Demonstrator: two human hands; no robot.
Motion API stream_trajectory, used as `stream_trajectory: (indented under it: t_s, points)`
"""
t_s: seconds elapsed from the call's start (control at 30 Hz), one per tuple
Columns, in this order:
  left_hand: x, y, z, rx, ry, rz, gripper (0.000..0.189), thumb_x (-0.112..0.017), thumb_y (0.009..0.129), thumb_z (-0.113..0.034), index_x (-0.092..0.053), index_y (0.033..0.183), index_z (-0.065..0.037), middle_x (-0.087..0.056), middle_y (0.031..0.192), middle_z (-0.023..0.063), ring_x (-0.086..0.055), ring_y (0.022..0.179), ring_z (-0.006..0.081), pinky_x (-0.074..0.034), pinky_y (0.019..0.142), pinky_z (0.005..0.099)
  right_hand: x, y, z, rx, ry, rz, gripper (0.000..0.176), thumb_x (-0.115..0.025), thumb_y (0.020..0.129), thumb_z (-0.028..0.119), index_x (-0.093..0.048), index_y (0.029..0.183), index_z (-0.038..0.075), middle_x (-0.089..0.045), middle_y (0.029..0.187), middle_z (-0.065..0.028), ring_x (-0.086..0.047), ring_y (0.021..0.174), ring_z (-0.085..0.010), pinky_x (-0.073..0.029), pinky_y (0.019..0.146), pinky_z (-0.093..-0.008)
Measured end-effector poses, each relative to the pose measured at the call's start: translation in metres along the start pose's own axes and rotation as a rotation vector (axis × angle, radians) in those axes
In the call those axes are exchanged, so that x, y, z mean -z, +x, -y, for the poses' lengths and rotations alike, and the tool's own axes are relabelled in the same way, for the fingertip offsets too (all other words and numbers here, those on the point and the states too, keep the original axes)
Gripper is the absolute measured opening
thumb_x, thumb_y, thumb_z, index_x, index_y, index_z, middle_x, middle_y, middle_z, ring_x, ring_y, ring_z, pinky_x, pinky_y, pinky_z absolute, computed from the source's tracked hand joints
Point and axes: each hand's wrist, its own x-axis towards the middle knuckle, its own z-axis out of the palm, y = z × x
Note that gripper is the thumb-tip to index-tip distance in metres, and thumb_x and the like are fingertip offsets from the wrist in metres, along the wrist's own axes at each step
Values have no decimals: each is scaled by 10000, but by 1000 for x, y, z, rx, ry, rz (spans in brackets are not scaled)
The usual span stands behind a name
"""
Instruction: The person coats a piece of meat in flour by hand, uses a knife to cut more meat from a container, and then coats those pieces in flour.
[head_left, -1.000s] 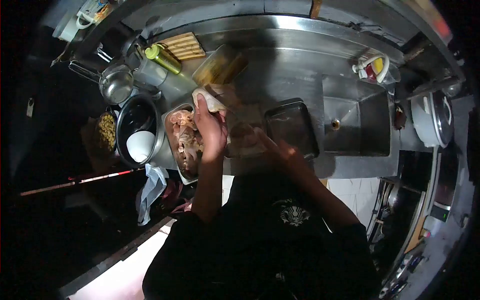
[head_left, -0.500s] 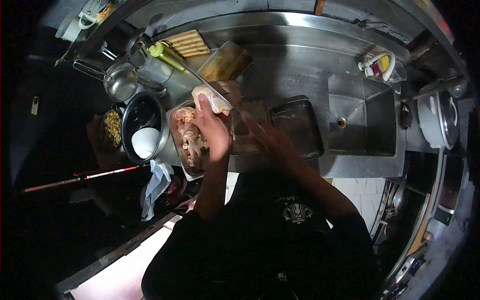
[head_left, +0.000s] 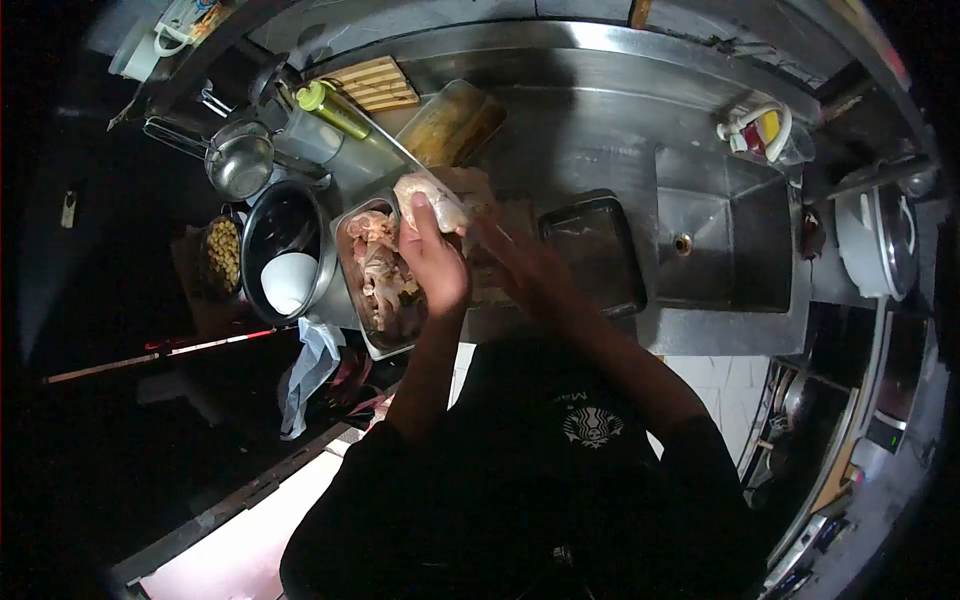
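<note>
My left hand [head_left: 436, 262] is closed around a pale piece of raw chicken [head_left: 430, 205], its thumb lying over the top. In my right hand [head_left: 522, 265] is a knife [head_left: 412, 160]; the blade slants up and left along the far side of the chicken piece. The knife's handle is mostly hidden by my fingers. More raw chicken pieces [head_left: 376, 262] fill a metal tray [head_left: 350, 318] just left of my left hand. Beneath both hands, a brownish board [head_left: 515, 222] shows in part.
A dark bowl [head_left: 262, 222] with a white rounded thing [head_left: 289, 282] stands left of the tray. Behind are a green-capped bottle [head_left: 335, 108], a striped wooden board [head_left: 372, 86] and a lidded container [head_left: 455, 122]. Rightward lie a dark tray [head_left: 597, 255] and a sink [head_left: 725, 235].
My left hand has shifted slightly right and down with the chicken piece. My right hand and the knife have moved a little, with the blade still against or close to the piece.
</note>
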Motion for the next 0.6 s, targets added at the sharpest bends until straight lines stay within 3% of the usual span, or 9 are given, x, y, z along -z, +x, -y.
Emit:
stream_trajectory:
  t_s: [0.1, 0.2, 0.3, 0.4, 0.5, 0.6]
  points:
    - [7, 10, 4, -3, 29, -48, 287, -517, 1058, -329, -626, 1125, -72, -661, 969, 9, -620, 840, 91, -479, 667, 259, -5, -19, -6, -128, -19, 117, 703, -575, 922, 25, -297, 1557, 138, -576, 1278, -269, -624, 1064, -439, -534, 857, -484]
    - [4, 11, 1, 11, -55, -88, 309, -521, 1056, -335, -634, 1141, -60, -673, 975, 19, -635, 845, 96, -491, 668, 262, -19, -51, -33, 145, -2, -93, 688, -615, 931, 46, -314, 1545, 118, -607, 1225, -267, -642, 1016, -429, -544, 840, -466]
    - [-1, 2, 8, 82, -28, -142, 359, -533, 1035, -413, -624, 1046, -65, -643, 861, 14, -607, 731, 116, -462, 597, 273, -11, -70, -28, -53, 10, 11, 673, -619, 933, 37, -334, 1538, 112, -608, 1235, -261, -644, 1017, -425, -542, 841, -464]
    - [-4, -8, 6, 71, 66, -55, 354, -534, 1035, -412, -630, 1089, -75, -658, 900, 9, -615, 758, 113, -464, 611, 274, 0, -40, -12, -59, 19, 30, 689, -614, 934, 32, -315, 1550, 114, -611, 1218, -257, -639, 1021, -429, -536, 840, -464]
    - [-9, -10, 1, 87, 10, -40, 342, -529, 1038, -408, -630, 1104, -88, -664, 928, 5, -616, 769, 112, -467, 616, 274, -9, -30, -19, -136, 10, 77, 724, -635, 915, 89, -311, 1559, 159, -556, 1367, -200, -611, 1136, -413, -554, 864, -463]
    - [-4, 4, -6, 51, -41, -97, 328, -540, 1036, -390, -629, 1102, -81, -667, 938, 7, -622, 783, 117, -478, 634, 276, -18, -38, -24, 60, -128, -33, 724, -614, 924, 18, -293, 1564, 125, -619, 1156, -243, -631, 1039, -426, -524, 841, -471]
